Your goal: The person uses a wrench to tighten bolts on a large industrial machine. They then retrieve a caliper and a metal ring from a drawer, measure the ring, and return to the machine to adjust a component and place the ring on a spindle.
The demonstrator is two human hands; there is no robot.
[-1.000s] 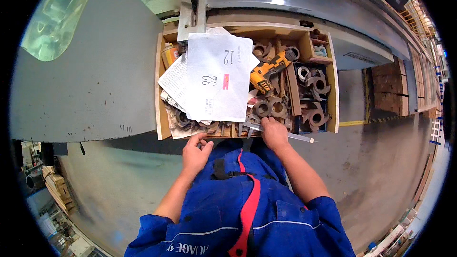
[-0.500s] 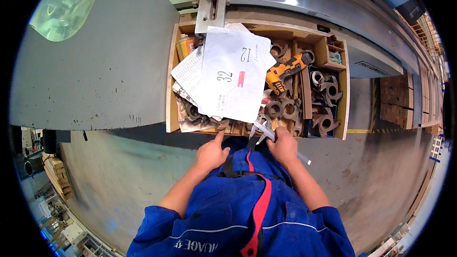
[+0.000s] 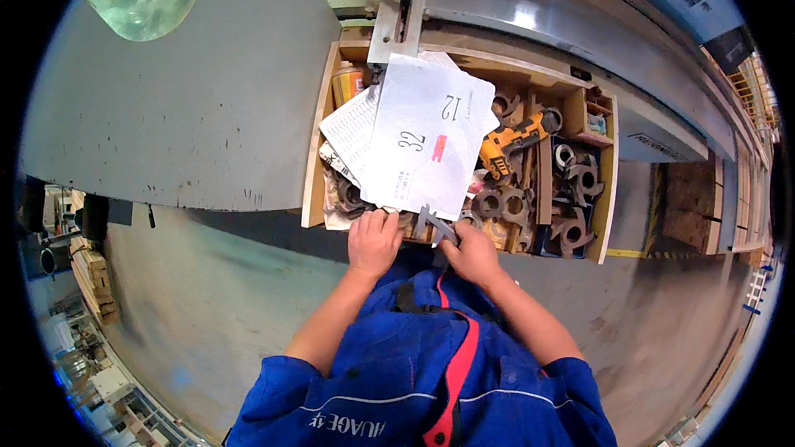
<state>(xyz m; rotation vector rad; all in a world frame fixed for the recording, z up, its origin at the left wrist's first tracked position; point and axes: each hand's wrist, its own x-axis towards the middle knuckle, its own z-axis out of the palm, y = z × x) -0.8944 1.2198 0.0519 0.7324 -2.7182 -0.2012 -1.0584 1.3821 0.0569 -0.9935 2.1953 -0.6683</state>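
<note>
My right hand (image 3: 470,252) is closed on a metal caliper (image 3: 435,228), held over the front of a wooden drawer (image 3: 610,174). My left hand (image 3: 373,244) is at the drawer's front, below the papers, fingers curled and together; what they grip is unclear. A stack of printed white sheets (image 3: 426,132) covers the drawer's left half. Beside it lie a yellow-black power tool (image 3: 513,142), several steel cutter heads (image 3: 571,236) and rings, and a spray can (image 3: 348,83) with a yellow-orange label.
A grey machine panel (image 3: 182,116) is on the left, a steel rail (image 3: 538,12) behind the drawer, with a bracket (image 3: 393,33) over its back left. Stacked wood (image 3: 691,207) stands at right, timber pieces (image 3: 91,273) at lower left, above a concrete floor (image 3: 199,290).
The view has shifted, so the drawer appears farther right. My right hand has raised and turned the caliper; my left hand has moved up to the drawer's front, fingers now curled.
</note>
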